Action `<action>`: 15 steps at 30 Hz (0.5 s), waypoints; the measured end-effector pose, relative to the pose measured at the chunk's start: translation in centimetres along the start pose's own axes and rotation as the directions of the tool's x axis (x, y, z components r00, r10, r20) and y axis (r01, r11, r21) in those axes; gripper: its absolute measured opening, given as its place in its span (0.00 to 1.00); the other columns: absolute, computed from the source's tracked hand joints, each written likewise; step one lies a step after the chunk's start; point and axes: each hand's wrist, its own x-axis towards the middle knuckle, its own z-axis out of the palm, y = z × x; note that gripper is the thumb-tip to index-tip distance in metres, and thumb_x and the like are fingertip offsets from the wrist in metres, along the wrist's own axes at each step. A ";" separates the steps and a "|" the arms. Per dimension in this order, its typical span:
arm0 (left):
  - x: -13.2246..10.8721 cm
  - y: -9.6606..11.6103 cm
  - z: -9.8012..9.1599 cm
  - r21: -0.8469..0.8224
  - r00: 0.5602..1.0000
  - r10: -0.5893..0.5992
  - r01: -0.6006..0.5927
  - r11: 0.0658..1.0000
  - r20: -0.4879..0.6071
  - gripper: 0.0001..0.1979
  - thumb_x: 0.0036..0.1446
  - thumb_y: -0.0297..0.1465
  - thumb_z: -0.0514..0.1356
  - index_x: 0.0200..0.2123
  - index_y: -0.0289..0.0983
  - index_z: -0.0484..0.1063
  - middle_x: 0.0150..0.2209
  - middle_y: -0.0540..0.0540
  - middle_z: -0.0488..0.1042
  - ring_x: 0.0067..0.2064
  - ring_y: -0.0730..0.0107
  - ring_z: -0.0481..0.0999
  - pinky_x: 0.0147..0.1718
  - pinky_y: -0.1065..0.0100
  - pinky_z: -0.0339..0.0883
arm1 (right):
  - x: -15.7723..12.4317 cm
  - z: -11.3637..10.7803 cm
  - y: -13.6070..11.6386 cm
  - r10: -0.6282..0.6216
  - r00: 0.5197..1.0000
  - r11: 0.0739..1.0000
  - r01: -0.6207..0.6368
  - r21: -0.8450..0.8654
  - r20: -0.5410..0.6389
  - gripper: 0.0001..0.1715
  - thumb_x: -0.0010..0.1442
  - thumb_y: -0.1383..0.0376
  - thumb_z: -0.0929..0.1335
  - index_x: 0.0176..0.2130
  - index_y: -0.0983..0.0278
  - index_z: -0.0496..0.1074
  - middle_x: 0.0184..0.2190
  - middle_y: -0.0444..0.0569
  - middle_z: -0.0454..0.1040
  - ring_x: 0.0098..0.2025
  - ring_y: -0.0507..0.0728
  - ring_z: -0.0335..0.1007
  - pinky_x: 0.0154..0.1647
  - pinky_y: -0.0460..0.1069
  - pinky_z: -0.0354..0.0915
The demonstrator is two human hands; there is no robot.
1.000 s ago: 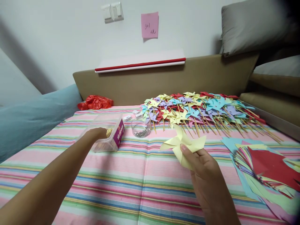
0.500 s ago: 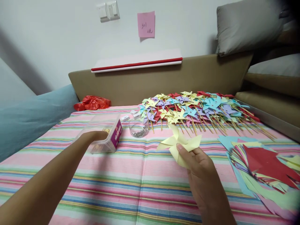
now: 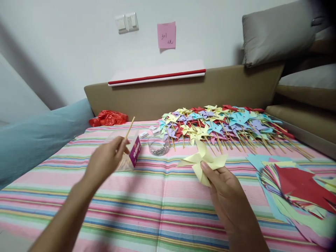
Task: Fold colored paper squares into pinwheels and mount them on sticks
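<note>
Between the fingers of my left hand (image 3: 106,157) is a thin wooden stick (image 3: 130,126), its upper end pointing up and slightly right. That hand is above a clear plastic box (image 3: 126,163) with a purple label, which holds more sticks and is partly hidden by the hand. My right hand (image 3: 223,182) pinches a pale yellow paper pinwheel (image 3: 201,161), thumb near its centre and the folded blades facing up. Between the hands, farther back, stands a round clear dish (image 3: 159,147) of small metal pins.
Many coloured pinwheels on sticks (image 3: 220,124) lie piled at the back right. Cut paper sheets (image 3: 301,189) are stacked at right. A red plastic bag (image 3: 108,118) and small white boxes (image 3: 154,130) lie at the back. Striped cloth (image 3: 147,210) covers the surface.
My left hand has come up out of the plastic box with a stick in it. The right hand keeps the pinwheel in nearly the same place. The view has shifted slightly.
</note>
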 end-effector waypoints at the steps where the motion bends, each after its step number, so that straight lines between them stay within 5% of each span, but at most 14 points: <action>1: -2.0 1.4 0.8 -0.202 0.996 0.087 -0.092 0.975 -0.034 0.18 0.68 0.45 0.47 0.44 0.40 0.70 0.38 0.43 0.80 0.43 0.53 0.78 0.45 0.59 0.66 | -0.1 0.2 -0.1 0.000 0.999 1.000 0.000 0.003 0.044 0.30 0.45 0.61 0.81 0.48 0.64 0.78 0.45 0.52 0.82 0.52 0.63 0.77 0.56 0.55 0.71; 5: -8.3 6.1 5.6 -0.682 0.983 0.179 -0.151 0.716 -0.029 0.14 0.70 0.42 0.48 0.50 0.44 0.67 0.30 0.50 0.78 0.35 0.62 0.76 0.40 0.64 0.66 | -1.2 1.0 -0.5 -0.034 0.986 0.999 0.036 -0.008 0.161 0.23 0.50 0.57 0.79 0.44 0.63 0.79 0.41 0.51 0.83 0.46 0.59 0.77 0.49 0.52 0.72; 10: -10.4 8.0 9.4 -0.782 0.957 0.290 -0.173 0.599 0.011 0.12 0.71 0.38 0.49 0.49 0.46 0.70 0.39 0.49 0.79 0.39 0.63 0.76 0.42 0.64 0.66 | -2.7 1.3 -0.9 -0.057 0.966 0.996 0.071 -0.047 0.252 0.12 0.53 0.59 0.78 0.35 0.62 0.79 0.30 0.45 0.79 0.32 0.54 0.75 0.36 0.48 0.71; 15: -10.4 7.8 9.8 -0.788 0.950 0.312 -0.215 0.577 -0.031 0.15 0.71 0.37 0.50 0.50 0.45 0.75 0.43 0.46 0.80 0.45 0.60 0.77 0.46 0.63 0.68 | -3.4 1.1 -1.7 -0.407 0.817 0.807 0.531 -0.258 0.408 0.02 0.58 0.65 0.75 0.34 0.57 0.79 0.40 0.46 0.78 0.48 0.56 0.74 0.47 0.50 0.70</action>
